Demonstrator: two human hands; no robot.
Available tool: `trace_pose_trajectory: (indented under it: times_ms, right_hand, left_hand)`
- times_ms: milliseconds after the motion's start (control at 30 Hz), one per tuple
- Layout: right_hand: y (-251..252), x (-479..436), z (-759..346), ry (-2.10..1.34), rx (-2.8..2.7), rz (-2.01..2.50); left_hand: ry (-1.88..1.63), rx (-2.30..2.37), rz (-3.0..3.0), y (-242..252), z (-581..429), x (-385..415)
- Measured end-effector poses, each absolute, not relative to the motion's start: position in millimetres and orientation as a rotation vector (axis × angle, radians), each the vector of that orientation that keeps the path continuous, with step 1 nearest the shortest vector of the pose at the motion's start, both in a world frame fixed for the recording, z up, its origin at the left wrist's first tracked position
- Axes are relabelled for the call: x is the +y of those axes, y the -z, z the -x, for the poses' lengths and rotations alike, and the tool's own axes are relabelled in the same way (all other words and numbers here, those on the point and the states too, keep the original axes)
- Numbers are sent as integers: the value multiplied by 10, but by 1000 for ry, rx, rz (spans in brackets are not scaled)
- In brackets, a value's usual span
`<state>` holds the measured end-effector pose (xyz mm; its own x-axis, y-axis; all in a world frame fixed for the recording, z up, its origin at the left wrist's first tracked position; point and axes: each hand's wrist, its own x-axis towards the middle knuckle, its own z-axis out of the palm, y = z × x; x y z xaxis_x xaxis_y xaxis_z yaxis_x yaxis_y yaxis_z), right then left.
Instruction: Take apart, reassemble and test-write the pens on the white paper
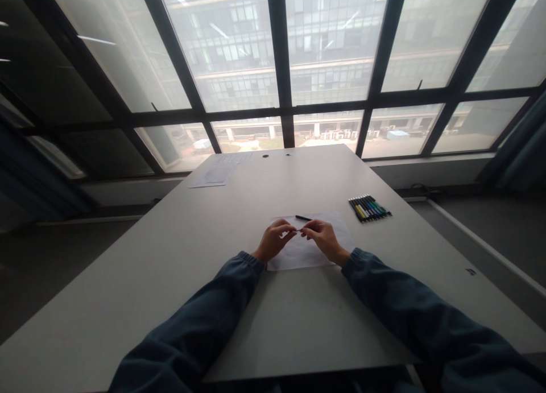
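My left hand [278,238] and my right hand [322,237] meet above a white sheet of paper [301,256] on the table. Both are closed in a pinch, fingertips almost touching. Between them shows a small thin dark piece [299,230], held at both ends; it is too small to tell its kind. Just beyond my fingers a black pen [303,218] lies on the far part of the sheet, partly covered by my right hand. To the right of the sheet, a row of several markers [369,209] with black, yellow, blue and green parts lies side by side.
The white table [170,302] stretches forward to large windows. More papers [213,174] lie at its far left. Two dark round spots [265,156] mark the far edge. A small dark mark [470,272] is near the right edge.
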<state>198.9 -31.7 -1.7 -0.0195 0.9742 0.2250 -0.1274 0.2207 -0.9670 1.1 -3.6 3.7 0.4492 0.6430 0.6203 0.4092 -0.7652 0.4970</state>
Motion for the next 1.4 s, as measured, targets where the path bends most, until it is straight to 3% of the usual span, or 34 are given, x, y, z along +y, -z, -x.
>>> trace_pose_trajectory:
  times_ms: [667,1400]
  right_hand:
    - [38,-273,-2062,-1052,-1158,966]
    - [234,-101,-2280,-557,-1600,1221]
  left_hand:
    - [-1204,1100,-2397,-25,31,15]
    - [-857,1305,-2500,111,127,123]
